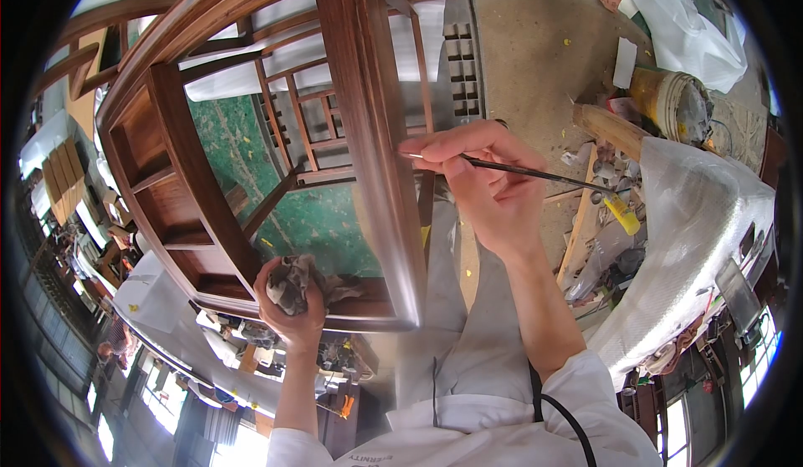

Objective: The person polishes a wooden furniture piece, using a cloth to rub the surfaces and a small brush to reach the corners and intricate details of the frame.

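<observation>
A dark reddish-brown wooden furniture frame (361,74) with a broad glossy rail stands in front of me. My right hand (495,184) pinches a thin dark-handled tool (548,174). Its silvery tip is close to the rail's right edge; whether it touches I cannot tell, and the exact kind of tip is too small to make out. My left hand (293,304) is closed around a crumpled grey rag (288,285), at the frame's near lower corner. Part of the rag hangs past my fingers over the lower rail. Recessed compartments (180,195) line the frame's left side.
A lattice wooden piece (309,124) shows through the frame. At right are a dirty bucket (669,103), wooden offcuts (615,132) and a large thing in white wrapping (677,250). Clear sheeting (682,28) lies at far right. Cluttered benches line the left.
</observation>
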Motion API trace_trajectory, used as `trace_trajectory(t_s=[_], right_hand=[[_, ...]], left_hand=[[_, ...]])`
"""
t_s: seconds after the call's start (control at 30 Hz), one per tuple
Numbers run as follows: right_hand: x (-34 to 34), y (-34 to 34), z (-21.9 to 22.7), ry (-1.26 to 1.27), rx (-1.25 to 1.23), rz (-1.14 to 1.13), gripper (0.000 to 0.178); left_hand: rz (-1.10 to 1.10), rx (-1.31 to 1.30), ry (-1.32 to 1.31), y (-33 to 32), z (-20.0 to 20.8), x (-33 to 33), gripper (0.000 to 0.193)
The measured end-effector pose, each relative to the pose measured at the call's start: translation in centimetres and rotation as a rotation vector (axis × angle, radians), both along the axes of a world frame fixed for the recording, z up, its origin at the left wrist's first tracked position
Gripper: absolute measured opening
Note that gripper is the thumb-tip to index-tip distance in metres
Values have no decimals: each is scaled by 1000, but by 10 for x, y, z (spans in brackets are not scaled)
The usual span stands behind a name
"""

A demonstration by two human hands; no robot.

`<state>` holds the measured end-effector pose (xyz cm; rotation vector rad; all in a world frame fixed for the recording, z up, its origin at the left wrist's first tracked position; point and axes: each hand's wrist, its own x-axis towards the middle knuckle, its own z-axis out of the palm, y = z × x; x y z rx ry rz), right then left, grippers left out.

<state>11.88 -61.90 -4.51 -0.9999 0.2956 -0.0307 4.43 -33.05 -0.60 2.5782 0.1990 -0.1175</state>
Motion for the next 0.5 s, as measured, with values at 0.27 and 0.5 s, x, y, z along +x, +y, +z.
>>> trace_trajectory(t_s=[0.27,0.5], right_hand=[[-15,-3,-1,-13,5,50,19],[-17,0,-3,-16,-2,37,19]], left_hand=[[-12,14,-8,-3,2,2,49],[-36,13,-29,4,-2,-1,49]])
